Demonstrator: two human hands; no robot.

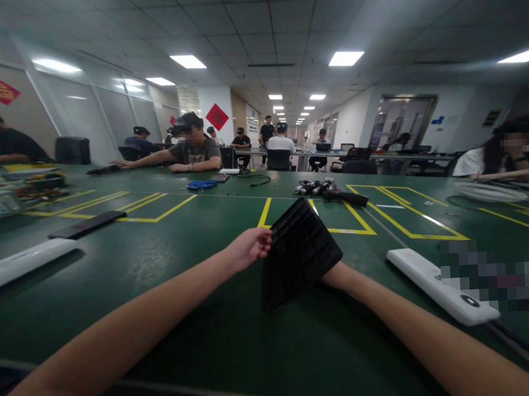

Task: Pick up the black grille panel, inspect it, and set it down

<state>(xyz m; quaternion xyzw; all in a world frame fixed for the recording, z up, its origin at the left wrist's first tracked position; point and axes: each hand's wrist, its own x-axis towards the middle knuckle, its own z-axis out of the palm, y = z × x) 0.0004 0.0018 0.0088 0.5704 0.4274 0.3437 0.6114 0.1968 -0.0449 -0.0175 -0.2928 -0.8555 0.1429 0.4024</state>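
The black tray (300,252) stands tilted on its lower edge on the green desk (183,267), its gridded face turned towards the person; the cells are too dark to tell what is in them. The left hand (249,246) grasps the tray's left edge, fingers curled around it. The right forearm (385,310) runs up to the tray's lower right corner, and the right hand is hidden behind the tray, so I cannot tell its grip.

Right of the hands lies a white bar (442,286), near the tray but apart from it. Far left of the left hand lie another white bar (23,261) and a flat black strip (88,224). Beyond the hands, past bare desk marked with yellow tape (358,219), sits a cluster of small parts (317,186). The near desk edge runs under both forearms.
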